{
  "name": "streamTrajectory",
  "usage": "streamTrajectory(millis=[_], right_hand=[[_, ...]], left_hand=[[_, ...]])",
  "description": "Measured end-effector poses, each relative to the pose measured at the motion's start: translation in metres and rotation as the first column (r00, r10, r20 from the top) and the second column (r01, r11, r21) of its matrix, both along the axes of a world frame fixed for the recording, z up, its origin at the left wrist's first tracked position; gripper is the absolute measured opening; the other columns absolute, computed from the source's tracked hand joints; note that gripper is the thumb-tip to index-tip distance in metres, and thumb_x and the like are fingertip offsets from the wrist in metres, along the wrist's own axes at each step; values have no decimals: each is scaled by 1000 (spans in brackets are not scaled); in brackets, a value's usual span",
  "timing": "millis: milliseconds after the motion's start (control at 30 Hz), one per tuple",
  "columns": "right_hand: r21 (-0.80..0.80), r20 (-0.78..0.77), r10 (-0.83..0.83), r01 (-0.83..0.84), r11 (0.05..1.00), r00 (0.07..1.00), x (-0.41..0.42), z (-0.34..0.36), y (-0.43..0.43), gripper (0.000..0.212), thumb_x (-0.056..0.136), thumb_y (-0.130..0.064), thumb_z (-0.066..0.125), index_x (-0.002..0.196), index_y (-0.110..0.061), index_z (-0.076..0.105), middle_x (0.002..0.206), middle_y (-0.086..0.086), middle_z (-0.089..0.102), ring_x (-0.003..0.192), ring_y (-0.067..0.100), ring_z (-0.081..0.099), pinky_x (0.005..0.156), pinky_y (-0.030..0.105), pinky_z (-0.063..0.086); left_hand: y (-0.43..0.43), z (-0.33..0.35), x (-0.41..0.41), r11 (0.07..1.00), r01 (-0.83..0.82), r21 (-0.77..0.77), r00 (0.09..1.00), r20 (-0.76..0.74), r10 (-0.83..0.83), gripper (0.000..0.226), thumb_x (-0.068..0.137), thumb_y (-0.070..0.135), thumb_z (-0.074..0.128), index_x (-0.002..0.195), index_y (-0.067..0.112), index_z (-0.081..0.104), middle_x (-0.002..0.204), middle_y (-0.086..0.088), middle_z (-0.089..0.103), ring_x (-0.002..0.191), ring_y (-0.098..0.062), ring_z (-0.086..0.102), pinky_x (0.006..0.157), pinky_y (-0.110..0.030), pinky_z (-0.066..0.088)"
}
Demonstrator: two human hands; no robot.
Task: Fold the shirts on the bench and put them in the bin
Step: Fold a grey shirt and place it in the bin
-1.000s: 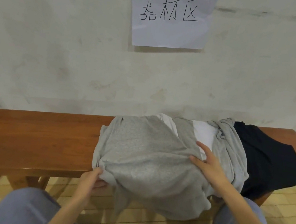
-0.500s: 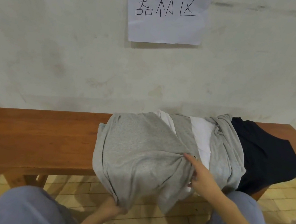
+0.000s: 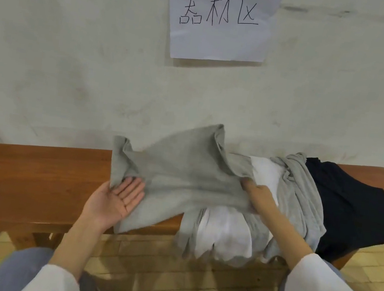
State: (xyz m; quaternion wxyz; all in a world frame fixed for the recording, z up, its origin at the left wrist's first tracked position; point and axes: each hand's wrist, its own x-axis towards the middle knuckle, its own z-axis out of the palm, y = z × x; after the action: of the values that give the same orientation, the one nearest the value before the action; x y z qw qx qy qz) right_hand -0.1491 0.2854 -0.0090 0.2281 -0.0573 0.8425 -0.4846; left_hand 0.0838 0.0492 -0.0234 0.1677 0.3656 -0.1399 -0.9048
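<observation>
- The grey shirt (image 3: 182, 175) is now lifted off the pile (image 3: 223, 235) and spread above the worktop (image 3: 24, 172).
- Left grip (image 3: 115, 198) is apart, palm up, under the shirt's edge.
- Right grip (image 3: 259, 198) is clamped on the shirt's other side.

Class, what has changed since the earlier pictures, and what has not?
The light grey cotton shirt was lifted and drawn leftward. The left hand let go of its hem and now lies open, palm up, beneath it; the right hand now grips it. The white shirt and dark navy shirt stayed put.
</observation>
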Motion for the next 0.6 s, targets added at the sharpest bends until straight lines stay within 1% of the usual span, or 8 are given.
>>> streamTrajectory(millis=[100, 133, 200, 267, 367, 433, 533, 600], right_hand=[[73, 153, 21, -32, 997, 988, -4, -11, 1, 42, 90, -48, 56, 101, -7, 53, 97, 8, 58, 90, 31, 60, 64, 39, 55], [77, 173, 32, -46, 996, 984, -5, -13, 1, 44, 89, -47, 59, 103, -6, 54, 96, 8, 59, 92, 32, 61, 67, 41, 57], [59, 230, 30, -45, 997, 973, -7, -14, 3, 43, 86, -44, 64, 105, -7, 52, 94, 5, 57, 92, 30, 60, 58, 36, 57], [39, 327, 29, -44, 998, 945, -9, -12, 3, 46, 82, -41, 70, 109, -10, 51, 101, 6, 57, 91, 27, 59, 51, 31, 54], [100, 422, 102, -158, 982, 901, -13, -6, 2, 47, 79, -40, 73, 111, -11, 54, 106, 8, 61, 91, 24, 60, 57, 30, 52], [70, 480, 166, -227, 971, 861, -15, 0, -2, 39, 80, -35, 74, 108, -14, 57, 101, 7, 64, 84, 20, 62, 60, 28, 53], [-77, 421, 50, -20, 997, 906, -31, 3, -15, 29, 78, -26, 76, 100, -16, 61, 104, 6, 65, 95, 22, 62, 80, 35, 56], [-163, 374, -92, 163, 973, 923, -47, 14, -29, 18, 79, -21, 72, 90, -14, 60, 97, 6, 63, 85, 19, 61, 62, 29, 56]], left_hand=[[-4, -25, -7, 947, 77, -312, 950, 312, 26, 45, 101, 41, 36, 113, 1, 54, 108, -17, 62, 97, -33, 61, 87, -47, 48], [-3, -34, -3, 851, 186, -491, 881, 467, 77, 37, 101, 35, 42, 111, 2, 56, 104, -17, 63, 87, -30, 62, 79, -45, 51], [-2, -50, 10, 483, 536, -692, 646, 705, 293, 25, 98, 28, 49, 106, 7, 59, 98, -13, 65, 79, -26, 62, 72, -43, 55], [2, -54, 18, 249, 761, -600, 483, 779, 401, 36, 96, 40, 47, 92, 7, 60, 83, -8, 64, 71, -24, 61, 69, -40, 55], [8, -47, 13, 167, 915, -368, 333, 921, 202, 46, 89, 53, 54, 78, 8, 62, 71, -6, 62, 65, -21, 61, 62, -32, 51], [9, -37, 5, 224, 893, -391, 388, 920, 62, 28, 88, 35, 63, 86, 7, 64, 81, -7, 65, 73, -22, 62, 69, -37, 54], [1, -5, -4, 723, 496, -480, 797, 582, -161, 12, 90, 11, 59, 100, 5, 60, 98, -12, 65, 88, -25, 64, 67, -34, 58], [-15, 17, -15, 848, 283, -448, 918, 384, -104, 11, 91, 7, 56, 101, 3, 58, 98, -13, 63, 89, -25, 64, 60, -31, 58]])
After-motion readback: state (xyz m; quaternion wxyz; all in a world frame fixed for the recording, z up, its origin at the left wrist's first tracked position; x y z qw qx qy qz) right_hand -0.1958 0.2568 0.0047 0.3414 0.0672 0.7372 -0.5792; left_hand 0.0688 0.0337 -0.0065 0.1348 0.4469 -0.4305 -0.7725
